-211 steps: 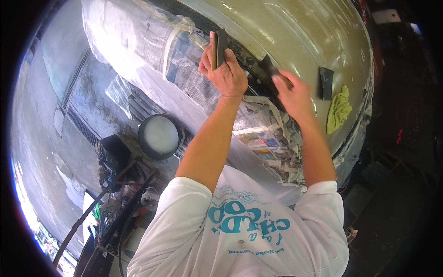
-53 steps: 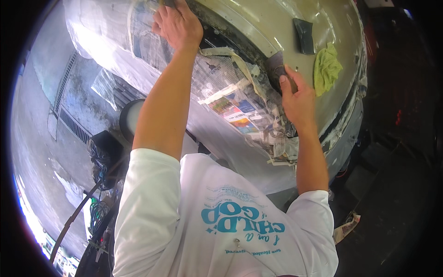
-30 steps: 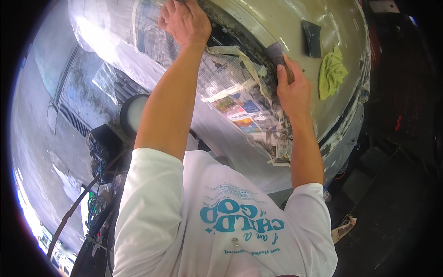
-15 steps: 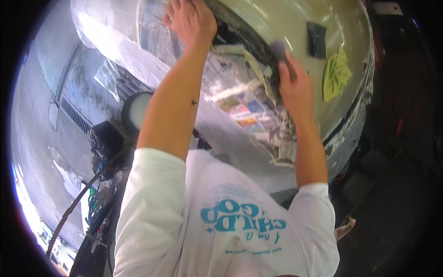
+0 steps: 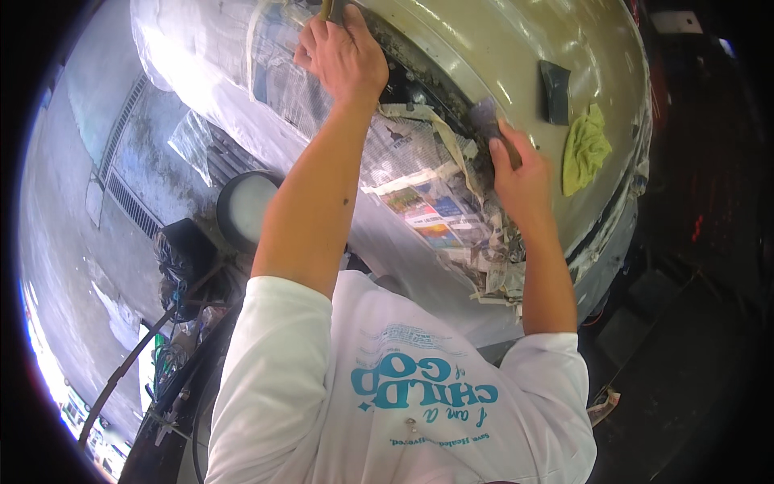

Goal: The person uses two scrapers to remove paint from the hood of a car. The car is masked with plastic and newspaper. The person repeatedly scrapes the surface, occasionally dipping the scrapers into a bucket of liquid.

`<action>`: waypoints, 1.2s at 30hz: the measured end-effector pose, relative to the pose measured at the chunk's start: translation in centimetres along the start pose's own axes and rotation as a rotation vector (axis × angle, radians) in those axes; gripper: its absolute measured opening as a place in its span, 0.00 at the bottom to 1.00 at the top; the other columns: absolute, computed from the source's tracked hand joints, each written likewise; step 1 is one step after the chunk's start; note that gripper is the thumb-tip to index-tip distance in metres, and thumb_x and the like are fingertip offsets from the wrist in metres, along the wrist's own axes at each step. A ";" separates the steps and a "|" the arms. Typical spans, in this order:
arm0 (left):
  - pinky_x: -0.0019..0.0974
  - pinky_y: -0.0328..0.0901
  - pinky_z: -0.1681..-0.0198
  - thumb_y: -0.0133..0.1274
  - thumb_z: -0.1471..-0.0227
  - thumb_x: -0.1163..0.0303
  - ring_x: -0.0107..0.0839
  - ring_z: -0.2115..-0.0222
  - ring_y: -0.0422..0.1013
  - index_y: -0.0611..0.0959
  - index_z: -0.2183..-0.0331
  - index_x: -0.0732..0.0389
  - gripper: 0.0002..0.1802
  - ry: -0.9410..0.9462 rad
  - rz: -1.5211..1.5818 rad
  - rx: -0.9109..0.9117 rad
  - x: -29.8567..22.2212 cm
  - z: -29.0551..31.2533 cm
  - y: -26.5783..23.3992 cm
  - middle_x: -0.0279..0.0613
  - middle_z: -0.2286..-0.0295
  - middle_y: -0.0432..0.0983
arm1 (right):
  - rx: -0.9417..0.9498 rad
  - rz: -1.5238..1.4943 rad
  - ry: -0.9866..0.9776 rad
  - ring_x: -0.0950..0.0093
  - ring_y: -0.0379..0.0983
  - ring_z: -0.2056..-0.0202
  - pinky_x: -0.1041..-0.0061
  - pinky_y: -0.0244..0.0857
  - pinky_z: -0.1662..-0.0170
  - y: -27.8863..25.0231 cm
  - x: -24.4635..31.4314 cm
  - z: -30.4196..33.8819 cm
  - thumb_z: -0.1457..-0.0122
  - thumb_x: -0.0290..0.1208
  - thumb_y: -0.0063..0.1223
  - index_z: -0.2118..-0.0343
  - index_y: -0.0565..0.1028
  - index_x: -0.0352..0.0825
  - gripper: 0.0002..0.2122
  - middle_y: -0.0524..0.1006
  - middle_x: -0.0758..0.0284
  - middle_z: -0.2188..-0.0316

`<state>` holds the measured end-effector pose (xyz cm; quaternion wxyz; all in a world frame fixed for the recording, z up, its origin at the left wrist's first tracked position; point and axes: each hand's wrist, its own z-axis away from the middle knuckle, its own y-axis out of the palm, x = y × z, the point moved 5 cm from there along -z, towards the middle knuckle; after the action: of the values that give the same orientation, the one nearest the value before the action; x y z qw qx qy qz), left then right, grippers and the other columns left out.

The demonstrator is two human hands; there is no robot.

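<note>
My left hand (image 5: 348,60) is closed round a brown-and-dark tool (image 5: 334,10) at the top edge, where most of it is cut off. My right hand (image 5: 522,173) grips a putty knife (image 5: 486,118), its grey blade lying at the edge of a glossy tan vehicle panel (image 5: 500,56). Between the hands runs a dark gap (image 5: 423,77) along that panel. Below it, printed newspaper (image 5: 411,157) and loosened masking tape (image 5: 451,137) cover the surface, torn and crumpled near my right wrist.
On the panel, right of my right hand, lie a dark flat sheet (image 5: 555,93) and a yellow-green cloth (image 5: 587,151). Clear plastic sheeting (image 5: 181,48) drapes the left side. A round pan with pale contents (image 5: 248,211) sits by my left arm, near a floor grate (image 5: 133,202) and cables (image 5: 169,355).
The whole scene has shifted slightly lower in view. Both hands keep their grips and stay near the same places along the gap; more of the left hand's tool now shows.
</note>
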<state>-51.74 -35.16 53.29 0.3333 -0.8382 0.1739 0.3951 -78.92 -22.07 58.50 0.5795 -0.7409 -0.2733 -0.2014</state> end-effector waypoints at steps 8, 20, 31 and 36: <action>0.56 0.47 0.34 0.41 0.26 0.56 0.43 0.42 0.65 0.71 0.31 0.49 0.27 0.002 -0.010 0.038 -0.1 0.0 0.0 0.38 0.51 0.74 | 0.093 -0.014 0.158 0.72 0.84 0.59 0.73 0.73 0.52 1.2 1.8 -2.0 0.32 0.36 0.62 0.43 0.81 0.34 0.18 0.86 0.55 0.56; 0.54 0.47 0.35 0.37 0.24 0.49 0.45 0.44 0.66 0.80 0.44 0.58 0.27 0.007 0.000 0.005 -0.6 0.3 -0.4 0.41 0.49 0.77 | 0.036 -0.030 0.028 0.58 0.87 0.58 0.67 0.77 0.54 0.5 2.9 -2.0 0.34 0.30 0.63 0.45 0.82 0.31 0.16 0.85 0.50 0.56; 0.56 0.47 0.34 0.38 0.24 0.49 0.45 0.43 0.65 0.81 0.46 0.58 0.26 0.013 0.014 -0.009 -1.1 0.1 -0.4 0.41 0.49 0.77 | 0.020 0.036 0.016 0.61 0.86 0.53 0.70 0.75 0.48 1.3 2.2 -2.3 0.32 0.31 0.61 0.44 0.81 0.32 0.16 0.85 0.51 0.52; 0.56 0.47 0.35 0.39 0.25 0.51 0.44 0.42 0.65 0.77 0.41 0.56 0.24 0.006 -0.007 0.006 -0.6 0.4 -0.2 0.41 0.50 0.76 | 0.041 -0.001 0.054 0.55 0.85 0.56 0.66 0.77 0.51 1.3 2.6 -1.7 0.34 0.30 0.62 0.45 0.81 0.31 0.16 0.85 0.50 0.54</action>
<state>-52.21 -34.74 53.61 0.3368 -0.8389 0.1730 0.3910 -76.07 -23.55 59.54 0.6016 -0.7231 -0.2619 -0.2158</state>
